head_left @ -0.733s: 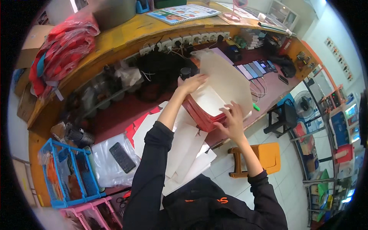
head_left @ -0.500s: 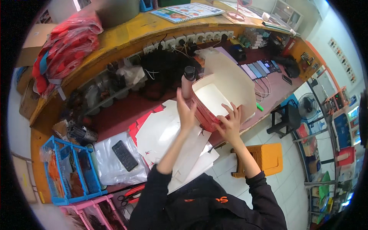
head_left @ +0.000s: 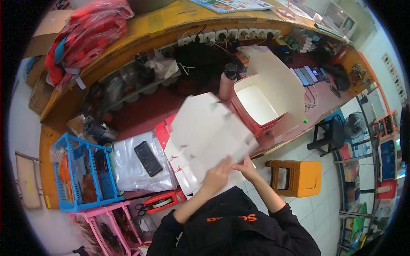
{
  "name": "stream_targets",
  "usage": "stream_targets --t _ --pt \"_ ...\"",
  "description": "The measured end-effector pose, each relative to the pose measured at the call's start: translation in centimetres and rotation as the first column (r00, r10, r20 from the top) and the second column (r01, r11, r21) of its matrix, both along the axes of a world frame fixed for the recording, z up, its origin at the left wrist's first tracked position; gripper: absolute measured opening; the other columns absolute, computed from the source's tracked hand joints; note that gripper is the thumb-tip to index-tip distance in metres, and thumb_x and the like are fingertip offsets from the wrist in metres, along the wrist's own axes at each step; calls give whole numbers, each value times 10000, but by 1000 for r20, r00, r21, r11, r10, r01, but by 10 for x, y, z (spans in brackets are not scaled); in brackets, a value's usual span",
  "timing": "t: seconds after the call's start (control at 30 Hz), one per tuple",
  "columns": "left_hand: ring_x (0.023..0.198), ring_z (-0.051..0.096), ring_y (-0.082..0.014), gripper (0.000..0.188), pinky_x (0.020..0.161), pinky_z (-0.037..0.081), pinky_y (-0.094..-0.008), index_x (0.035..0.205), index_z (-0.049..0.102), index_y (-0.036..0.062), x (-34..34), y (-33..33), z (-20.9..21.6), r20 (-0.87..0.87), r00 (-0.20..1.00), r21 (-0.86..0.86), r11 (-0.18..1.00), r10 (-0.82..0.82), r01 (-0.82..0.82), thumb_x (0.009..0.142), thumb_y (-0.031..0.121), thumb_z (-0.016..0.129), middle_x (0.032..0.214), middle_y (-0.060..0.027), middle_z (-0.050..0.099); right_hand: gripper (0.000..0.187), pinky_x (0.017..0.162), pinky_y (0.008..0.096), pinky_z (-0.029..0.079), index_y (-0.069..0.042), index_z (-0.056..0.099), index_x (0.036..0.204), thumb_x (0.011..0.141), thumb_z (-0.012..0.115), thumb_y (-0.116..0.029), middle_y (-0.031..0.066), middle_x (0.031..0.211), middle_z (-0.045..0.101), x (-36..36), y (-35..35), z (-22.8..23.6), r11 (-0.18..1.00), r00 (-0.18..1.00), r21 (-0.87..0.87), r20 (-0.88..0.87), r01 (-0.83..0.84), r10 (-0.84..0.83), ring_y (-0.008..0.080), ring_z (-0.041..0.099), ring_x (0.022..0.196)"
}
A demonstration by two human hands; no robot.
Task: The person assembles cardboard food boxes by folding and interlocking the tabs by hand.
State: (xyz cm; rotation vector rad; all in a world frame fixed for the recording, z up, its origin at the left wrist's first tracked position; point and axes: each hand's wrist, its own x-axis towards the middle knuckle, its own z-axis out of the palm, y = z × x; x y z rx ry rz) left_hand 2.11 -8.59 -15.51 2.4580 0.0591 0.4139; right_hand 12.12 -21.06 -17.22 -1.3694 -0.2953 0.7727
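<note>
fingers (head_left: 224, 164) off box (head_left: 256, 128), on cardboard (head_left: 205, 130)

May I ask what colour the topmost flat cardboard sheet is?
The topmost flat cardboard sheet looks whitish in the head view.

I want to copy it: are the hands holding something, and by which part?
Seemingly a flat white card sheet, by its near edge. The left hand and right hand are both there, but blur hides their exact grip.
</note>
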Motion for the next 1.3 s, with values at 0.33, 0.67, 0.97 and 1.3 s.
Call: stream_targets --t 0.33,0.67,0.97,1.3 --pt "1092 506 -221 443 850 474 -342 1231 416 19 4 84 63 45 999 -997 -57 8 46 869 239 544 1211 -98 497 585 946 384 393 -114 445 1267 704 561 -6 232 1367 288 -11 12 82 908 168 -374 899 -191 406 345 431 1185" --pt "956 555 -162 330 847 456 -321 1151 434 65 19 36 71 160 961 -932 -286 226 222 903 278 479 1047 -58 556 636 759 402 502 -99 615 1062 731 495 -629 290 1314 332 -27 26 115 1000 238 -4 971 0 3 395 505 1091" --pt "950 553 -150 268 836 454 -312 1147 460 56 19 7 97 67 964 -995 -50 257 82 932 215 439 1042 -62 559 325 865 440 440 -93 633 1016 729 657 -242 234 1292 395 -12 21 121 1000 206 -2 979 -16 5 411 487 1096" --pt "1112 467 -239 474 940 394 -334 1252 384 19 -22 67 49 251 963 -788 -599 -100 143 873 268 522 1219 -129 475 556 867 396 448 -131 530 1149 624 619 30 89 1154 517 -6 21 130 958 408 -160 912 240 50 324 442 1142"
